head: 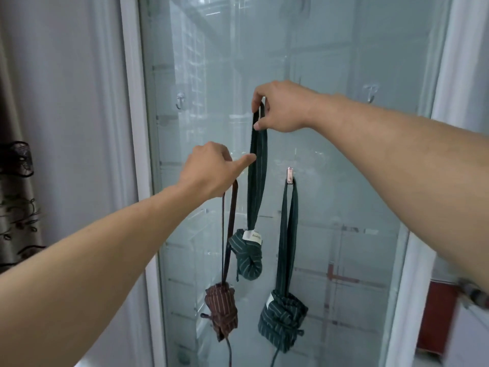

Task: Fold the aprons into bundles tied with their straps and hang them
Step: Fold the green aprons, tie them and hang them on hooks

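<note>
Frosted glass door, right hand pinching green bundle's strap, left hand gripping brown bundle's strap

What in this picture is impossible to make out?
Head view:
- The hook holding the brown bundle: hidden by the left hand.
- What the green strap goes on: hidden by the right hand.
- The label text: too small.
- The object at the right edge: blurred and cut off.

Three bundles hang in front of glass door: left bundle lowest-left, middle bundle higher, btwn the others, right bundle on hook. Right hand above middle strap; left hand just left of it.
</note>
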`<action>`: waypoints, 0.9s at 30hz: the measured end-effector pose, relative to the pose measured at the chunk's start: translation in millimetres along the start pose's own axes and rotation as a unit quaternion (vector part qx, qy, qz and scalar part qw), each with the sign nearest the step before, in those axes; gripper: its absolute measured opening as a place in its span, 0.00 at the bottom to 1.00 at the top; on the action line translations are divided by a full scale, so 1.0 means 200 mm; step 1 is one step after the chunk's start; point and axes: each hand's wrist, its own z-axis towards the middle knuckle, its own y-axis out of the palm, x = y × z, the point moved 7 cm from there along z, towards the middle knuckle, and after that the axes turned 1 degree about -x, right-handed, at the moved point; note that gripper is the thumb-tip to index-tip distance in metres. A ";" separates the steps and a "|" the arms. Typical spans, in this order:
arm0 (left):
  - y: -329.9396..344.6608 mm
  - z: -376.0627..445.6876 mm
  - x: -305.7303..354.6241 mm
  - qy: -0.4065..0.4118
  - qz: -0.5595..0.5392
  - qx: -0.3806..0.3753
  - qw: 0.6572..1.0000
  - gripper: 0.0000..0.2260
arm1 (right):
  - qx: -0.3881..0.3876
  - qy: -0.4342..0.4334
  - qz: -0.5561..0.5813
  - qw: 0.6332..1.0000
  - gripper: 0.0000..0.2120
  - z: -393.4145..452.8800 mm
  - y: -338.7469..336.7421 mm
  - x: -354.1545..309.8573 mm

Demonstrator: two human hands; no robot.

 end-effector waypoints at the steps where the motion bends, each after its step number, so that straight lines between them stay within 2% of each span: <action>1: 0.04 -0.02 -0.02 -0.036 0.002 -0.060 0.998 0.31 | -0.004 0.001 0.000 1.000 0.13 0.00 0.00 -0.01; 4: 0.20 -0.18 -0.12 -0.158 0.055 -0.259 0.951 0.39 | -0.007 -0.001 0.007 1.000 0.12 -0.01 0.01 -0.03; 6: 0.31 -0.32 -0.15 -0.176 0.106 -0.367 0.907 0.46 | -0.006 0.000 -0.003 1.000 0.11 -0.03 0.03 -0.05; 8: 0.42 -0.43 -0.18 -0.167 0.137 -0.420 0.882 0.50 | 0.006 0.004 -0.018 1.000 0.09 -0.04 0.05 -0.07; 10: 0.52 -0.46 -0.21 -0.166 0.093 -0.409 0.893 0.46 | 0.033 0.005 -0.026 0.999 0.09 -0.06 0.06 -0.09; 12: 0.59 -0.47 -0.24 -0.187 0.013 -0.379 0.906 0.38 | 0.066 0.001 -0.025 0.998 0.11 -0.09 0.06 -0.11; 14: 0.62 -0.50 -0.26 -0.208 -0.061 -0.370 0.904 0.28 | 0.082 -0.022 -0.013 0.996 0.10 -0.13 0.07 -0.16; 15: 0.63 -0.51 -0.27 -0.212 -0.092 -0.367 0.901 0.23 | 0.066 -0.044 -0.005 0.997 0.09 -0.17 0.09 -0.19; 16: 0.63 -0.51 -0.28 -0.212 -0.119 -0.356 0.902 0.19 | 0.034 -0.071 0.000 0.997 0.06 -0.20 0.12 -0.23; 18: 0.62 -0.48 -0.32 -0.212 -0.172 -0.311 0.910 0.19 | -0.077 -0.117 0.004 0.990 0.02 -0.30 0.21 -0.30; 20: 0.61 -0.47 -0.36 -0.219 -0.212 -0.269 0.914 0.24 | -0.219 -0.109 0.012 0.970 0.04 -0.41 0.34 -0.32; 22: 0.61 -0.47 -0.39 -0.226 -0.235 -0.254 0.911 0.25 | -0.327 -0.072 -0.017 0.942 0.07 -0.49 0.48 -0.29; 24: 0.64 -0.49 -0.40 -0.237 -0.272 -0.259 0.896 0.25 | -0.374 -0.028 -0.093 0.922 0.12 -0.55 0.59 -0.23; 27: 0.68 -0.50 -0.39 -0.234 -0.320 -0.267 0.878 0.23 | -0.341 0.006 -0.176 0.923 0.21 -0.58 0.65 -0.17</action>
